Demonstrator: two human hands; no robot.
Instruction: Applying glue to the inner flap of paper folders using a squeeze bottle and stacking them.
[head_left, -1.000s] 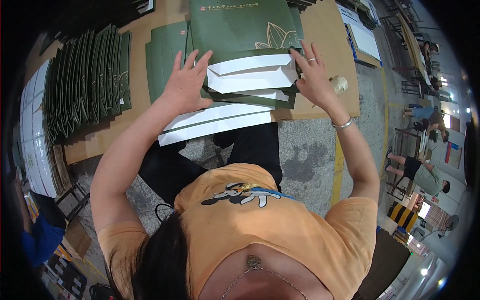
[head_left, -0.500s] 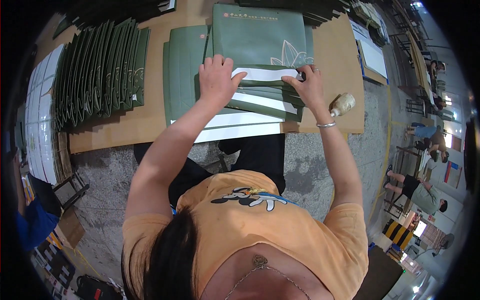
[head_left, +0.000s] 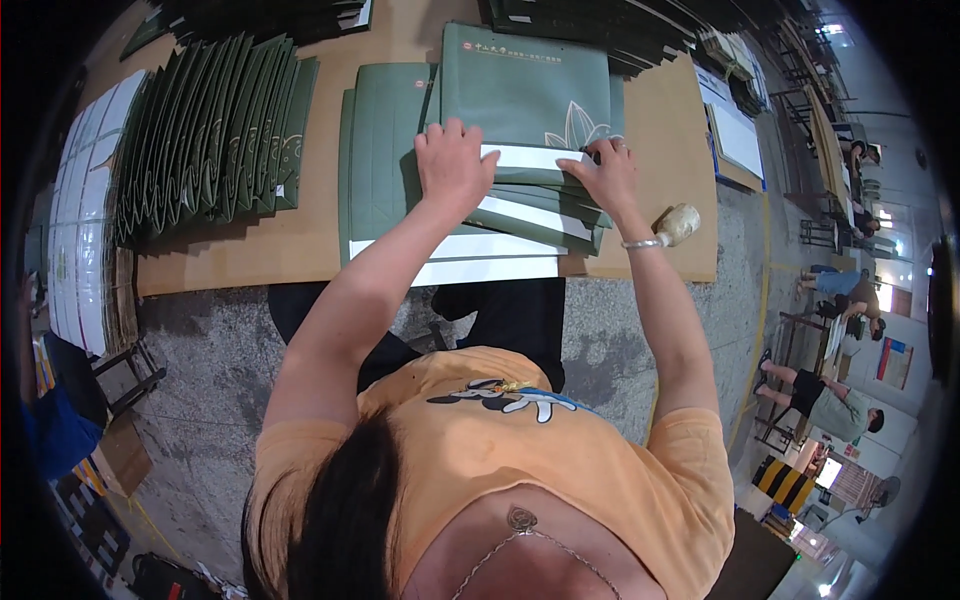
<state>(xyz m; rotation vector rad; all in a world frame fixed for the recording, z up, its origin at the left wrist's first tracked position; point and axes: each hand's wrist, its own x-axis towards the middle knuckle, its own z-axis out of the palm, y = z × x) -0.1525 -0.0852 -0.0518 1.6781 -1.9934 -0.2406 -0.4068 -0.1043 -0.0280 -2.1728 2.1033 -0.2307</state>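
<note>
A green paper bag (head_left: 525, 85), with a pale flower outline and lettering, lies flat on top of other green bags. Its near end is folded over, showing a white strip (head_left: 530, 157). My left hand (head_left: 453, 168) grips the left end of that fold, thumb against the strip and fingers over the green paper. At the right end, my right hand (head_left: 607, 180) pinches the fold, its thumb on the white strip and fingers curled behind. Beneath them, more green bags (head_left: 540, 212) with white edges lie fanned. My fingertips partly hide the fold's far side.
A whitish squeeze bottle (head_left: 680, 224) lies beside my right wrist. Flat green bags (head_left: 385, 150) are stacked left of my hands. Farther left stand a row of green bags (head_left: 215, 130) and a wrapped white stack (head_left: 85, 220). Brown board (head_left: 665, 130) covers the table.
My hands are slightly closer together on the fold. The whole view has shifted a little, and my right wrist is now nearer the bottle.
</note>
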